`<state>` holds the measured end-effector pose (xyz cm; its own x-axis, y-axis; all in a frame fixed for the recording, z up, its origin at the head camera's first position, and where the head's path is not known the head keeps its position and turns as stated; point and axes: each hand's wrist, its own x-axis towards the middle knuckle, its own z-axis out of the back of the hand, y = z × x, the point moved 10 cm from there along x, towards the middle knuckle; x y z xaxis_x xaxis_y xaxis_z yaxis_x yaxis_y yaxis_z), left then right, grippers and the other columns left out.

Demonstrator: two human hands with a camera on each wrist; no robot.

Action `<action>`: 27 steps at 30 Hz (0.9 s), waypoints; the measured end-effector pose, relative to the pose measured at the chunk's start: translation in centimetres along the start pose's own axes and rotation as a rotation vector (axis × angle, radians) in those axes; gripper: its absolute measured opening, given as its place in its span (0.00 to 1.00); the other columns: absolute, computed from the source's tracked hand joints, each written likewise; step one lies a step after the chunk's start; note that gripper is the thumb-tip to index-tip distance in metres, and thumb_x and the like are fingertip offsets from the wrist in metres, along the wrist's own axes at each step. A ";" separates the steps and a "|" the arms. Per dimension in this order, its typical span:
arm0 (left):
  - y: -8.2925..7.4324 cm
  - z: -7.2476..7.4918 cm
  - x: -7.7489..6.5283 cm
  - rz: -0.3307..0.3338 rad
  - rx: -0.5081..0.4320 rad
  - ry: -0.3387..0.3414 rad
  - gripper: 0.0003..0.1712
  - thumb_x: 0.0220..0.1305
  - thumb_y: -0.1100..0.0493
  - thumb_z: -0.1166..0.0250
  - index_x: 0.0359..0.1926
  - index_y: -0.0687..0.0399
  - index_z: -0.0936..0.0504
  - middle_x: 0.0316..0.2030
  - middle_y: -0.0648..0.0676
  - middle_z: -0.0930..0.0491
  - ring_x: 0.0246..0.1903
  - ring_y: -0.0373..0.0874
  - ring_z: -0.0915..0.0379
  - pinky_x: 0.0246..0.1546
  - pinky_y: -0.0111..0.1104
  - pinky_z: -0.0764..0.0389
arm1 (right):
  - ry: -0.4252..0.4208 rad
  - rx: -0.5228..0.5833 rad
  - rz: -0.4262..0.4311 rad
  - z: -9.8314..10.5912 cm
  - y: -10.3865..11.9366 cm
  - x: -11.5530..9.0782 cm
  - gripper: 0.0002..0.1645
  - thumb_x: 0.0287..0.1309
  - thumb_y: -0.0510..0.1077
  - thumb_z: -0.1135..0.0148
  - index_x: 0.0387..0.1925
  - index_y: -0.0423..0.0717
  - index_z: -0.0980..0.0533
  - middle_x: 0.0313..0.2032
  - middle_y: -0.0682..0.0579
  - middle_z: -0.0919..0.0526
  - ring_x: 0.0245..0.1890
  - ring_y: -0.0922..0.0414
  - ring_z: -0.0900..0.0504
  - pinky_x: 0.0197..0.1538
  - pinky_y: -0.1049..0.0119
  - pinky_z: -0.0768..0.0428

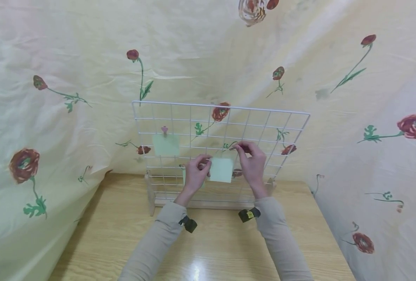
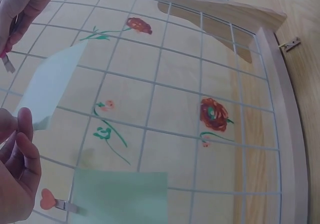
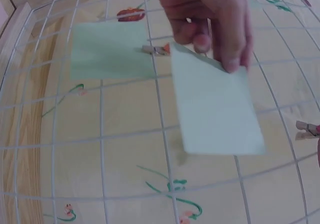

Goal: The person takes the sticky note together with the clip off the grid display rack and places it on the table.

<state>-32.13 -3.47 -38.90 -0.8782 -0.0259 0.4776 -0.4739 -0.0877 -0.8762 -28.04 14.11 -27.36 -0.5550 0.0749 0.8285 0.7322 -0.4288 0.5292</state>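
My left hand (image 1: 195, 173) pinches a pale green paper note (image 1: 221, 170) by its left edge, in front of a white wire grid (image 1: 190, 121). In the right wrist view, the left fingers grip that note's edge. My right hand (image 1: 251, 160) is raised just above and right of the note. A small wooden clothespin (image 3: 306, 130) sits in its fingertips at the right edge of the right wrist view. A second green note (image 2: 120, 196) hangs on the grid, held by a clothespin with an orange heart (image 2: 48, 199), partly behind my left hand in the head view.
Another green note (image 1: 166, 146) hangs upper left on the grid under a pink-topped clip (image 1: 164, 130). The grid stands in a wooden base (image 1: 208, 203) on a wooden table (image 1: 123, 226). A small clip (image 2: 291, 44) lies beside the base. Flowered cloth (image 1: 88, 128) surrounds the table.
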 end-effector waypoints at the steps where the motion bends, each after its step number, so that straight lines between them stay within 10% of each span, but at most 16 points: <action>1: 0.1 0.0 -0.1 0.006 0.002 0.003 0.10 0.63 0.72 0.39 0.46 0.71 0.20 0.31 0.62 0.18 0.14 0.42 0.27 0.13 0.23 0.26 | 0.004 0.004 -0.013 0.1 -0.2 0.0 0.06 0.49 0.21 0.35 0.31 0.25 0.23 0.30 0.34 0.17 0.27 0.42 0.19 0.39 0.76 0.20; 10: 1.2 0.3 -0.8 0.050 0.023 0.011 0.10 0.63 0.74 0.39 0.45 0.71 0.20 0.32 0.65 0.19 0.17 0.56 0.25 0.15 0.23 0.25 | 0.049 0.031 -0.071 0.6 -2.9 -0.6 0.05 0.53 0.26 0.34 0.33 0.28 0.21 0.31 0.38 0.16 0.28 0.55 0.21 0.39 0.79 0.22; 17: -2.1 0.8 -2.0 0.043 0.019 0.036 0.11 0.61 0.78 0.42 0.45 0.77 0.23 0.32 0.72 0.21 0.19 0.67 0.27 0.15 0.25 0.24 | 0.086 -0.008 -0.091 1.2 -1.8 -1.0 0.06 0.52 0.26 0.34 0.34 0.27 0.22 0.31 0.37 0.17 0.29 0.53 0.20 0.40 0.78 0.22; 27: 2.4 1.1 -2.4 0.065 0.008 0.018 0.10 0.61 0.76 0.40 0.44 0.75 0.21 0.31 0.68 0.19 0.16 0.63 0.27 0.13 0.22 0.28 | 0.130 -0.033 -0.095 1.2 -1.5 -2.0 0.06 0.51 0.24 0.35 0.33 0.27 0.22 0.31 0.37 0.17 0.28 0.51 0.20 0.41 0.78 0.22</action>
<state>-31.09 -4.73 -42.07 -0.9080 -0.0142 0.4187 -0.4156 -0.0947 -0.9046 -27.54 15.73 -29.65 -0.6687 0.0002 0.7435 0.6620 -0.4551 0.5955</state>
